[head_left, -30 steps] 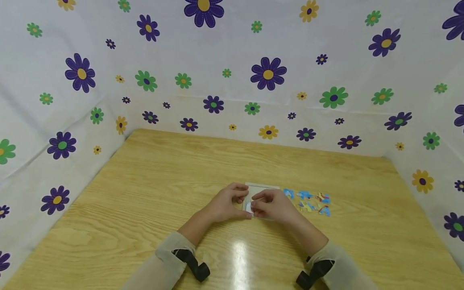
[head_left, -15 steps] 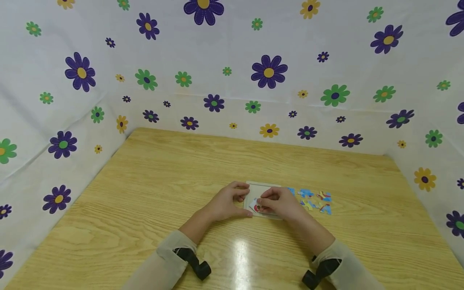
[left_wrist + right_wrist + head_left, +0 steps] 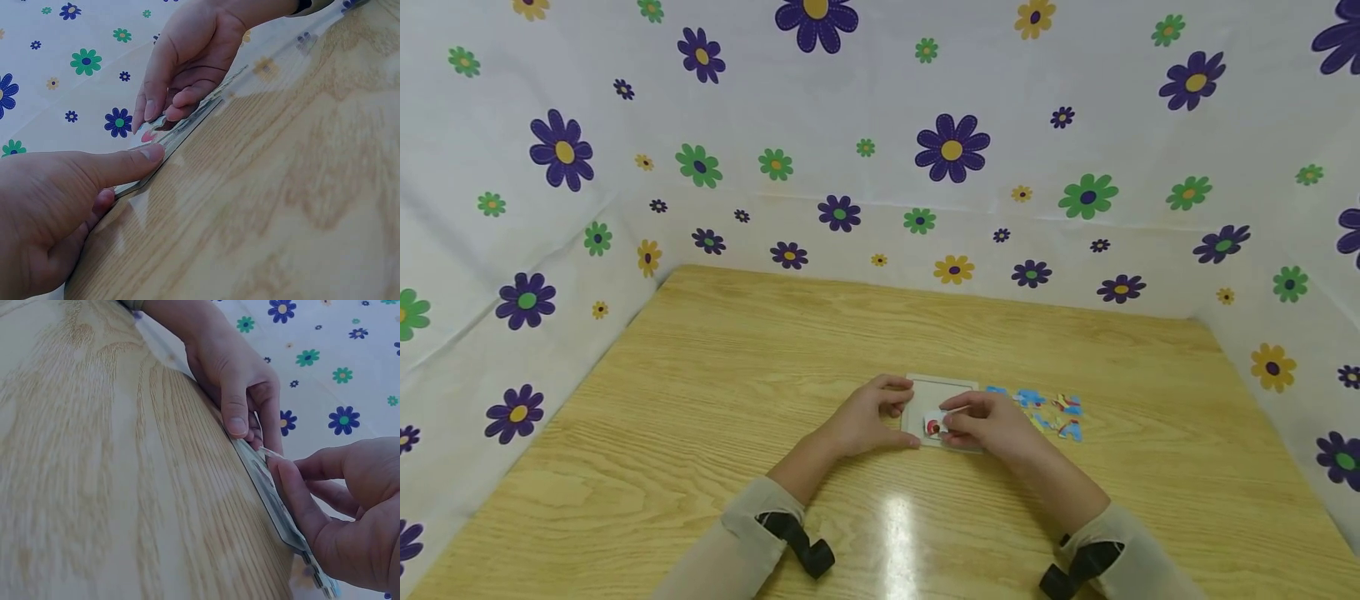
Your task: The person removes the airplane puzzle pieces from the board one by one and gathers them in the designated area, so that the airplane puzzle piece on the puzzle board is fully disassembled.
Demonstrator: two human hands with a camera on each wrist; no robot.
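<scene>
A white jigsaw piece with a red patch is pinched in the right hand, its free end turned toward the left hand, over the near part of the puzzle tray. The tray's left side is gripped by the left hand.

Tabletop: glossy grained wood. Backdrop: creased cloth. Sleeves: matt cloth. Tray: smooth.

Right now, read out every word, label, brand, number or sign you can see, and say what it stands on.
None can be read in any view.
Puzzle piece in the right hand: picture print; any fine lettering would be too small.
Loose pieces: likewise.
Tray: no lettering visible.
Cloth: printed flowers only.
</scene>
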